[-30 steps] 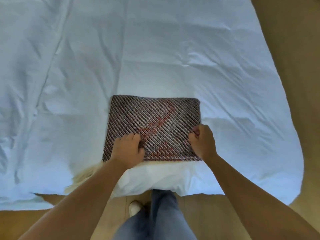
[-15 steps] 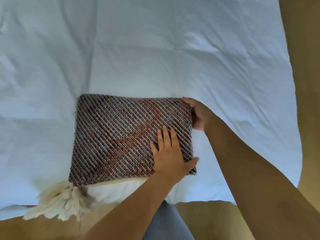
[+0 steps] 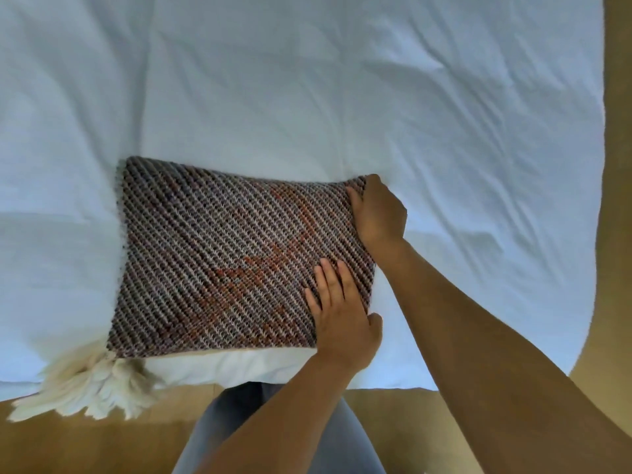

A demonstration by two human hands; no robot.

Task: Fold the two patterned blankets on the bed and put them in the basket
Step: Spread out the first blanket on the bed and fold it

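Note:
A folded patterned blanket (image 3: pixel 219 258), woven in grey and brown diagonals with an orange motif, lies as a rectangle near the bed's front edge. Cream tassels (image 3: pixel 85 388) hang from its near left corner over the edge. My left hand (image 3: pixel 342 316) lies flat on the blanket's near right corner, fingers straight, thumb over the right edge. My right hand (image 3: pixel 378 210) grips the far right corner, fingers curled around the fold. No second blanket and no basket are in view.
The white bed sheet (image 3: pixel 307 97), wrinkled, spreads over most of the view. A tan floor (image 3: pixel 427 422) shows below the bed and along the right side. My legs in grey trousers (image 3: pixel 239 422) stand against the bed's front edge.
A second ago both hands gripped the blanket's near edge. My left hand moved to the near right corner and flattened; my right hand went to the far right corner. The view shifted right.

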